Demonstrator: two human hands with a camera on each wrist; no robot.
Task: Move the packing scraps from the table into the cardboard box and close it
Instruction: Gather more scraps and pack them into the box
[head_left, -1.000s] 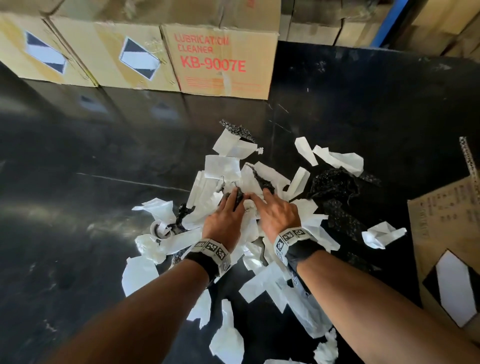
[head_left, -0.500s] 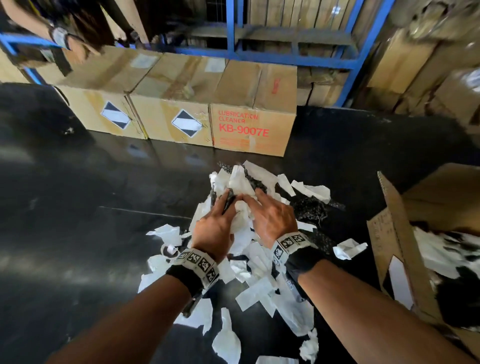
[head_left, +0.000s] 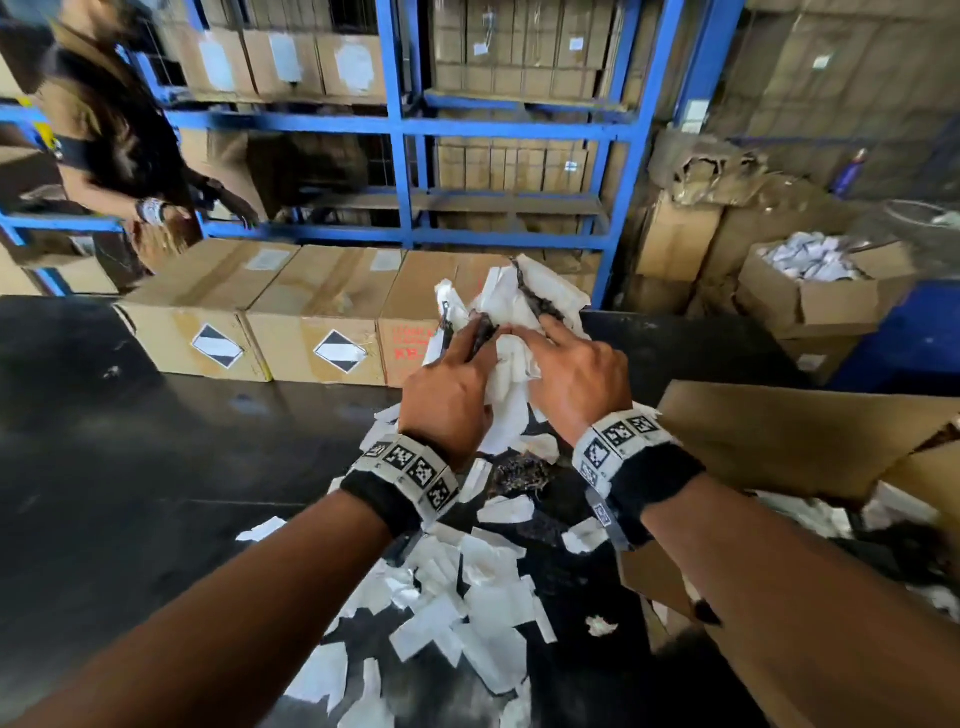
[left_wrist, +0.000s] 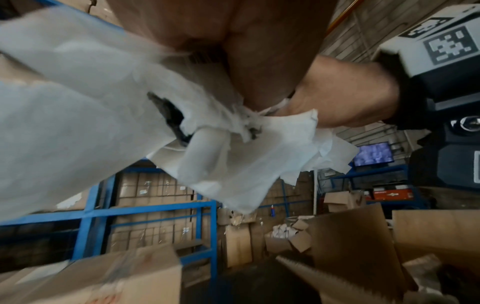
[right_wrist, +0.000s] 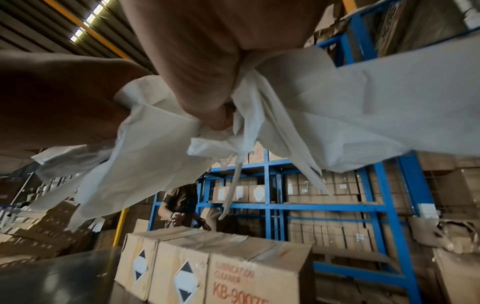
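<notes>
**Armful of scraps lifted, much of the pile still on the table**

A bundle of white packing scraps (head_left: 511, 312), streaked with dark shreds, is held in the air above the black table (head_left: 130, 467), pressed between a worker's two hands. The left hand (head_left: 447, 395) and right hand (head_left: 579, 387) both have their fingers curled into the paper, gripping it from either side; the wrist views show the sheets bunched in each fist. The open cardboard box (head_left: 789, 441) stands just to the right, flaps up, with white and dark scraps already inside. The job looks partly done: a broad scatter of loose scraps (head_left: 467, 597) lies on the table beneath the forearms, awaiting further handfuls, and the box is not yet closed. Sealed cartons (head_left: 311, 312) line the far edge of the table, before blue shelving (head_left: 400, 130), where another person (head_left: 104, 130) works.
</notes>
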